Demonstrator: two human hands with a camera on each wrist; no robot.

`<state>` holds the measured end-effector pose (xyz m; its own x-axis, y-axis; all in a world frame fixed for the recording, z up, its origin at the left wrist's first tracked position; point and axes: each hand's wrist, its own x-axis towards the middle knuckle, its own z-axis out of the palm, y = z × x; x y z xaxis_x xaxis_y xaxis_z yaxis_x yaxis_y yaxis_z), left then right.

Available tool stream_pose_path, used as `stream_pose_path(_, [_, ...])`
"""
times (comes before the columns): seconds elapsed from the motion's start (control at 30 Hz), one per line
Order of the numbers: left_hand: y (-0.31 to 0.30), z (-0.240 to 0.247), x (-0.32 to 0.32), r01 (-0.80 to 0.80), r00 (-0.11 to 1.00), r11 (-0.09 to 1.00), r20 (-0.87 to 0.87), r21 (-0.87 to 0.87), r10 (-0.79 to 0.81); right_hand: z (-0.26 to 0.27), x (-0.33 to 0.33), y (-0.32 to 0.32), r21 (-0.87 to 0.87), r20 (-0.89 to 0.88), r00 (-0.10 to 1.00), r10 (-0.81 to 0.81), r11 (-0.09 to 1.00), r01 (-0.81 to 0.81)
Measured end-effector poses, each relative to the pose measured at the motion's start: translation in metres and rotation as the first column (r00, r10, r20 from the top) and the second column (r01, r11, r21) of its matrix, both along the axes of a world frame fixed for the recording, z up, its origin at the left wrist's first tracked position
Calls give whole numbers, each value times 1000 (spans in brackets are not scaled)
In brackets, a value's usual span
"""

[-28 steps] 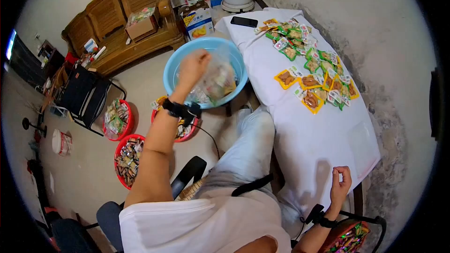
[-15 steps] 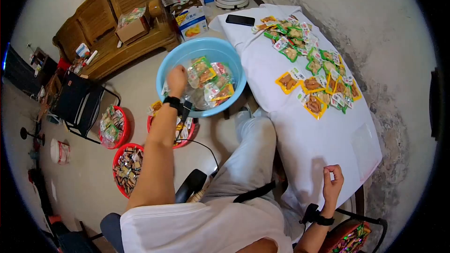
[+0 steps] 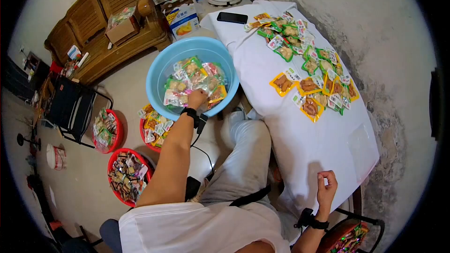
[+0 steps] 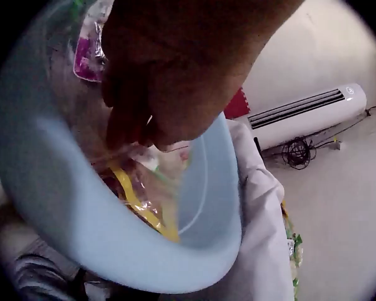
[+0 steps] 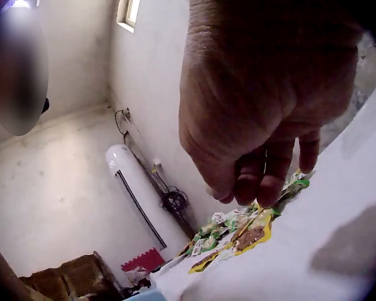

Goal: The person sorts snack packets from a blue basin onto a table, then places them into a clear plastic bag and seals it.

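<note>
left hand [image 3: 197, 99] | at packets [image 3: 191, 69] in blue basin [image 3: 155, 77] (fingers too shadowed to judge) | right hand [image 3: 327, 189] | over cloth [image 3: 300, 143], fingers loosely curled

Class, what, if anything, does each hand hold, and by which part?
Right hand: nothing. Whether the left hand grips snack packets in the blue basin cannot be told.

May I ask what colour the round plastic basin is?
The basin is light blue, clearest in the head view.
</note>
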<state>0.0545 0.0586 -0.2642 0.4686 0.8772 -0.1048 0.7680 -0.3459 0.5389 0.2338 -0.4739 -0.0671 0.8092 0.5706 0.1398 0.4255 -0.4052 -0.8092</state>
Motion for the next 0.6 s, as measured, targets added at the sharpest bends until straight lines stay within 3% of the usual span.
stream_pose_path(0.13, [1,18,-16,-33,995,999,94,-26,36,-3,0,0,-32,23,1000,5,999,-4])
stream_pose_path(0.2, [-8,35,-30,-60,995,932,90,358,30,-1,-2,1,-50,-14,1000,-7,999,7])
stream_pose_path(0.23, [-7,33,-36,-57,996,932,89,359,26,-1,-3,2,-68,-48,999,-20,998,17])
stream_pose_path(0.3, [-4,24,-46,103,986,865,-167,492,-23,-7,-2,4,-57,-57,998,-12,998,9])
stream_pose_path(0.37, [9,5,-58,302,942,729,-311,615,-128,-8,-1,2,-61,-10,1000,9,998,-9])
stream_pose_path(0.4, [25,1,-61,428,877,775,-422,465,-231,-5,0,5,-81,39,999,24,997,-21])
stream_pose_path(0.43, [34,3,-56,545,782,784,-518,298,-347,-9,-1,4,-68,-43,998,-45,997,42])
stream_pose_path(0.47, [18,26,-54,503,783,834,-526,225,-330,-11,1,3,-64,-20,1000,-5,998,4])
stream_pose_path(0.5, [23,14,-65,465,814,856,-490,227,-312,-13,-3,3,-73,-17,999,-30,997,29])
stream_pose_path(0.53, [43,-11,-76,549,737,811,-576,204,-354,-13,-7,3,-79,-14,999,-47,996,45])
stream_pose_path(0.6, [25,17,-75,543,747,826,-535,150,-394,-6,-9,-1,-85,-10,998,-68,994,67])
